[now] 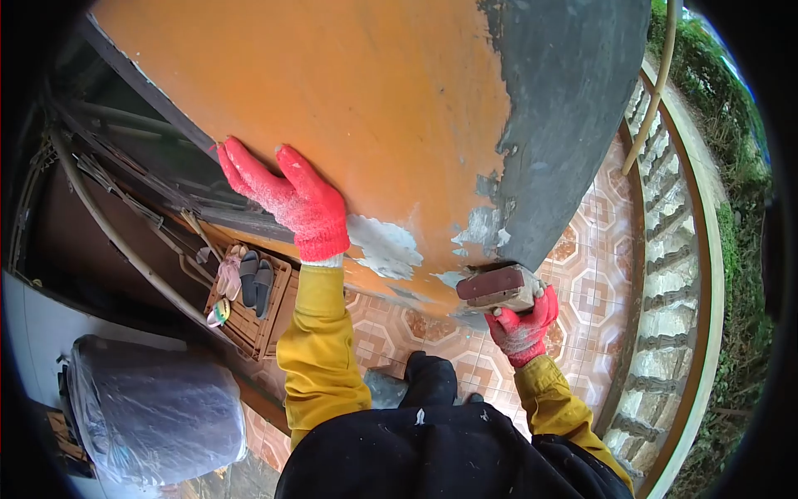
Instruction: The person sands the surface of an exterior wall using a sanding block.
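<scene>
An orange wall [357, 100] with a dark grey band [573, 108] along its right side rises in front of me. Pale patches of peeled paint [386, 247] show low on the orange part. My left hand [287, 195], in a red glove, rests on the wall with its fingers spread, near the wall's left edge. In my red-gloved right hand [525, 324] is a sanding block [499, 285] with a reddish-brown face. The hand's fingers close around the block's near right end. The block lies by the wall's lower corner; whether it touches the surface I cannot tell.
A balustrade [669, 291] curves along the right, with greenery behind it. Patterned tiles [586, 266] cover the floor. To the left are a wooden rack [278, 308] with slippers [256, 281], long poles [104, 220] and a plastic-wrapped bulky object [158, 412].
</scene>
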